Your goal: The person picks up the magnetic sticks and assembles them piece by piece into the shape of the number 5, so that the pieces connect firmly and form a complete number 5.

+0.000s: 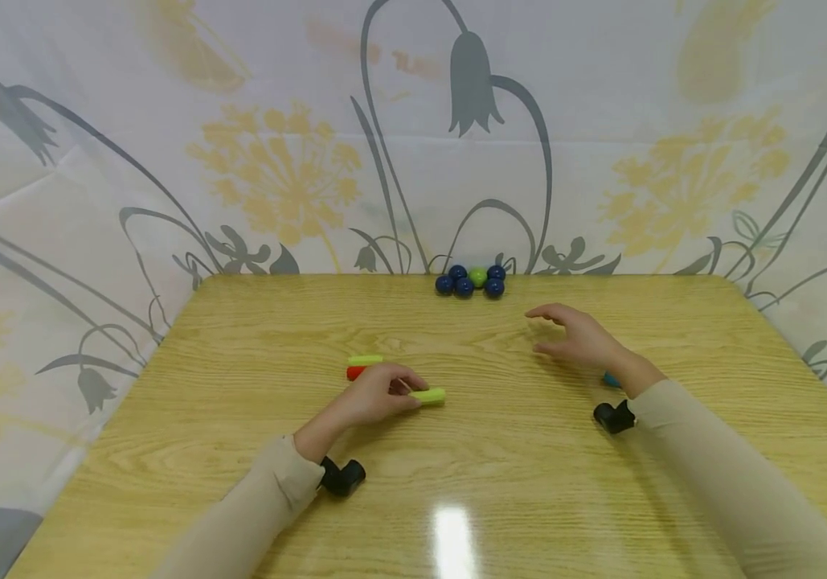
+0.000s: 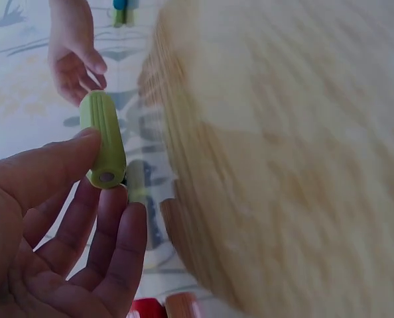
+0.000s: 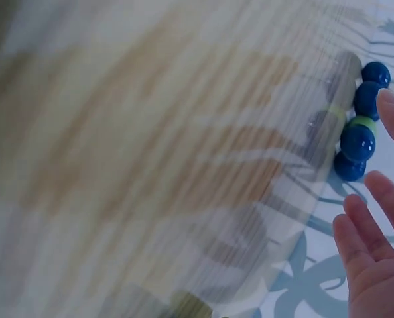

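Note:
My left hand [image 1: 377,392] pinches a lime green ribbed rod [image 1: 433,396] between thumb and fingers, just over the table. In the left wrist view a grey disc shows in the near end of this rod [image 2: 105,136]. Behind that hand lie a red rod [image 1: 355,372], partly hidden, and another lime rod [image 1: 366,359]. Held over the right part of the table, my right hand [image 1: 578,338] has its fingers spread and nothing in them. A blue rod [image 1: 611,379] is mostly hidden by the right wrist.
At the back edge of the wooden table [image 1: 471,450] sit several dark blue balls [image 1: 464,288] around one green ball [image 1: 477,277]. A flower-patterned cloth [image 1: 413,161] stands behind the table. Black wrist pieces [image 1: 343,478] stick out below each wrist.

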Action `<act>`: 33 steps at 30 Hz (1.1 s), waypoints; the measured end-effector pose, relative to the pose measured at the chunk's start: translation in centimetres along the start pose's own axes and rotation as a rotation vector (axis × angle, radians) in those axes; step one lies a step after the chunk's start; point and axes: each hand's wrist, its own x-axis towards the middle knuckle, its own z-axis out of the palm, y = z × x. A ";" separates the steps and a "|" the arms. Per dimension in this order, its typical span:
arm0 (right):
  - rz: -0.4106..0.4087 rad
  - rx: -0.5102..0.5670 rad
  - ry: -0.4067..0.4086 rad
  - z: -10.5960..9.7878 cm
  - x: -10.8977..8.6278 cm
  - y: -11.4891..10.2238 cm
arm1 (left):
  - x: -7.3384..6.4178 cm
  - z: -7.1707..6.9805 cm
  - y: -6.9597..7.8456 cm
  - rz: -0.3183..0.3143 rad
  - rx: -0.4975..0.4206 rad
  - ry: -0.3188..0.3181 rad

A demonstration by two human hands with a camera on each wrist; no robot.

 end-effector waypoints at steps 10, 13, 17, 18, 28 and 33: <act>-0.023 0.006 0.010 0.4 1.2 0.1 | 1.1 1.2 0.5 0.033 -0.012 -0.050; -0.031 0.009 0.009 0.5 1.6 0.1 | 1.3 1.4 0.8 0.027 -0.019 -0.069; -0.014 0.013 0.007 0.5 2.5 0.0 | 1.7 1.7 1.2 0.037 -0.006 -0.091; -0.004 0.012 0.006 0.6 2.7 0.0 | 1.8 1.8 1.3 0.040 -0.004 -0.095; 0.031 0.058 -0.012 0.7 5.2 -0.1 | 2.6 2.4 1.7 0.029 0.014 -0.125; 0.050 0.067 0.007 0.8 6.2 0.4 | 2.8 2.6 1.9 0.015 0.016 -0.134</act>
